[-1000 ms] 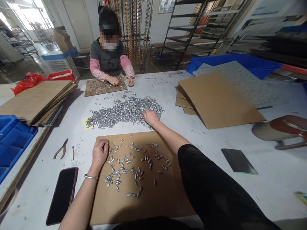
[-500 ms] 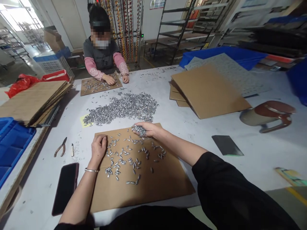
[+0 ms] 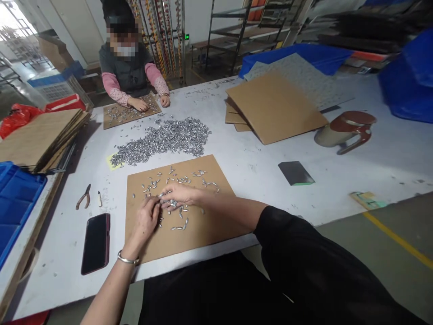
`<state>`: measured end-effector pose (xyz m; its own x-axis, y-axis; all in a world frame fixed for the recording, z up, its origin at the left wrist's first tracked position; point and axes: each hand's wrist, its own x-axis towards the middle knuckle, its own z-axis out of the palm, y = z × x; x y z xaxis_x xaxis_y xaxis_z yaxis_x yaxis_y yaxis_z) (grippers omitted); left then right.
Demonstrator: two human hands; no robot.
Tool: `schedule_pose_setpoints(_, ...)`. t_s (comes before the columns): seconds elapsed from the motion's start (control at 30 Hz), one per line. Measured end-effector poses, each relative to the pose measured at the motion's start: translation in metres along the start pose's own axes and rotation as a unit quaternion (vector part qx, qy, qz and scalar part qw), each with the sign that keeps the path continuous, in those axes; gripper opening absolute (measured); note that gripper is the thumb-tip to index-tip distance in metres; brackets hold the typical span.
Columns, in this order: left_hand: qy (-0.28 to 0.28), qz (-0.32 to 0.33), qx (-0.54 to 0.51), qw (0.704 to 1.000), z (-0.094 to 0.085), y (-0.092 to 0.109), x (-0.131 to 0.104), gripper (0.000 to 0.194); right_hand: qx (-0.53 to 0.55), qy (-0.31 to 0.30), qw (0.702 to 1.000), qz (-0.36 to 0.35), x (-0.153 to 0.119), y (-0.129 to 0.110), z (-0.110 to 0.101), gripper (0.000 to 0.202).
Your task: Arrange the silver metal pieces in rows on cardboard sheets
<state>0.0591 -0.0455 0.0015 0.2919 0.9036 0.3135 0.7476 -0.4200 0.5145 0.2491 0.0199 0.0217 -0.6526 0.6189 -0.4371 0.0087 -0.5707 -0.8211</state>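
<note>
A brown cardboard sheet [image 3: 216, 225] lies before me with many small silver spindle-shaped metal pieces [image 3: 182, 179] scattered over it. Above its middle, my right hand [image 3: 181, 193] is curled around some of these pieces, a few showing between and below its fingers. My left hand [image 3: 147, 216] meets it from the left, fingers bent together and tips close to the right fingertips; whatever they pinch is hidden. Beyond the sheet spreads a large heap of the same silver pieces [image 3: 169, 140].
To the left lie a phone [image 3: 96, 243], pliers [image 3: 84, 197] and a small knife [image 3: 99, 199]. On the right are a dark flat block [image 3: 295, 173], a lidded jug [image 3: 345, 128] and stacked cardboard [image 3: 277, 106]. Across the table, a co-worker [image 3: 130, 72] handles pieces on another board.
My right hand has come from the sheet's far edge toward me with its handful, meeting my left hand. My left hand has shifted inward over the sheet. The camera view has turned somewhat.
</note>
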Motion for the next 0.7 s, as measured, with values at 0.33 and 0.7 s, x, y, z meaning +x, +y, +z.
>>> schedule_pose_setpoints(0.33,0.061,0.024,0.028,0.997,0.014,0.022,-0.072,0.028,-0.391,-0.018,0.905,-0.168,-0.056,0.046,0.01,0.013)
schedule_pose_setpoints(0.7,0.0,0.077,0.064,0.995,0.024,0.027,-0.082,0.025,-0.617,0.158,0.707,-0.307,-0.122,0.088,-0.112,0.028)
